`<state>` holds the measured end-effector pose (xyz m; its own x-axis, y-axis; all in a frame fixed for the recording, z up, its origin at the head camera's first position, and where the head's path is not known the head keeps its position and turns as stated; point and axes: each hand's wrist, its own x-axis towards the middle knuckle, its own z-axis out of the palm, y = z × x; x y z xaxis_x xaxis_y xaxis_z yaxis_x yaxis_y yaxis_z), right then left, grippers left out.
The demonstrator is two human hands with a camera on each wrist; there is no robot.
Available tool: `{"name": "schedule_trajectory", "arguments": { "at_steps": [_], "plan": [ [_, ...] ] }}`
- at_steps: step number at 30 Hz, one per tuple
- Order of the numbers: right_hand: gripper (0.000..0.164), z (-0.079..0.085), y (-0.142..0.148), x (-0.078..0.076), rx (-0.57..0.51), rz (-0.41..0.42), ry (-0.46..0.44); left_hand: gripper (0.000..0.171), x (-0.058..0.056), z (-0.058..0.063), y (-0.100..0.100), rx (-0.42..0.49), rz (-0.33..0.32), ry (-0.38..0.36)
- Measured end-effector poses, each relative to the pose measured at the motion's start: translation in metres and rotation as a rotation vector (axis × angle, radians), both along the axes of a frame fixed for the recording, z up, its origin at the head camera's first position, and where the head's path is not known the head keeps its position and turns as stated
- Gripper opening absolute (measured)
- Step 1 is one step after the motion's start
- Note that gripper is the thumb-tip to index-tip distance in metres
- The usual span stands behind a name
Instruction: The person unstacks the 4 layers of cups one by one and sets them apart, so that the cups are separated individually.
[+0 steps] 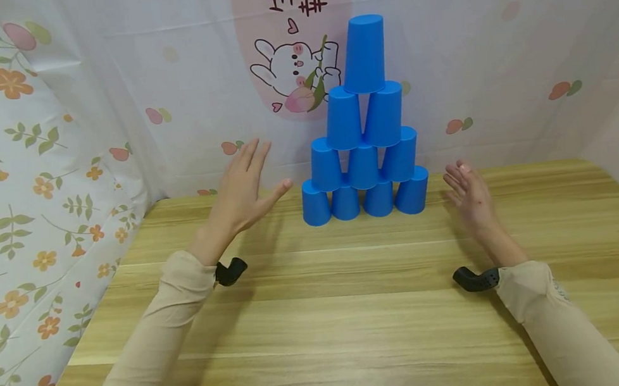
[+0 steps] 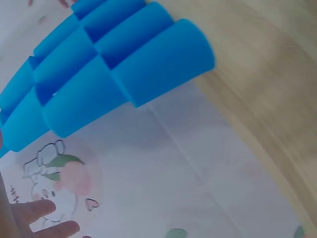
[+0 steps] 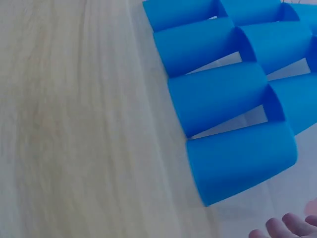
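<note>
Upside-down blue cups (image 1: 362, 166) form a pyramid, row on row, with a single cup (image 1: 365, 54) on top. My left hand (image 1: 240, 191) is held to the left of the pyramid, fingers extended and thumb apart, touching no cup. On the other side, my right hand (image 1: 472, 200) hovers beside the bottom row, its fingers loosely bent and nothing in it. In the left wrist view the stacked cups (image 2: 163, 59) appear tilted, with fingertips (image 2: 57, 229) at the lower left. The right wrist view has the bottom-row cup (image 3: 242, 161) close by, above my fingertips (image 3: 292, 224).
The cups stand near the back edge of a wood-grain table (image 1: 324, 319). Behind it hangs a pale cloth (image 1: 173, 106) printed with a rabbit and fruit. A floral cloth (image 1: 30, 206) runs down the left side. Each wrist carries a black mount (image 1: 231, 271).
</note>
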<state>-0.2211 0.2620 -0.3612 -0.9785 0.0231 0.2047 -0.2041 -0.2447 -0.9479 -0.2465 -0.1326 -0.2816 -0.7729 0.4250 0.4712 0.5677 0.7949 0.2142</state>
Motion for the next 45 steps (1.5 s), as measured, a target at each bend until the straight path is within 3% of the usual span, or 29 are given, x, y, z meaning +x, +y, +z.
{"name": "schedule_trajectory", "arguments": {
  "at_steps": [4, 13, 16, 20, 24, 31, 37, 45],
  "plan": [
    [0.069, -0.009, -0.006, -0.004, -0.05, -0.07, -0.017, 0.075, 0.0, 0.012, 0.005, 0.082, -0.032, -0.005],
    [0.064, -0.026, -0.006, -0.009, 0.032, -0.21, 0.005, 0.071, 0.001, 0.05, 0.019, 0.186, -0.069, -0.092],
    [0.063, -0.031, -0.005, -0.01, 0.136, -0.242, 0.022, 0.066, -0.002, 0.063, 0.028, 0.249, -0.058, -0.15],
    [0.061, -0.038, -0.009, -0.013, 0.327, -0.272, 0.048, 0.059, -0.008, 0.077, 0.043, 0.403, -0.08, -0.268],
    [0.064, -0.032, -0.019, -0.01, 0.377, -0.273, 0.049, 0.055, -0.014, 0.096, 0.06, 0.547, -0.151, -0.311],
    [0.069, -0.021, -0.029, -0.004, 0.413, -0.245, 0.04, 0.06, -0.023, 0.127, 0.091, 0.627, -0.119, -0.277],
    [0.07, -0.021, -0.029, -0.006, 0.46, -0.248, 0.035, 0.064, -0.035, 0.13, 0.115, 0.654, -0.106, -0.294],
    [0.073, -0.041, -0.024, -0.023, 0.496, -0.248, 0.013, 0.07, -0.046, 0.123, 0.13, 0.653, -0.074, -0.317]
  ]
}}
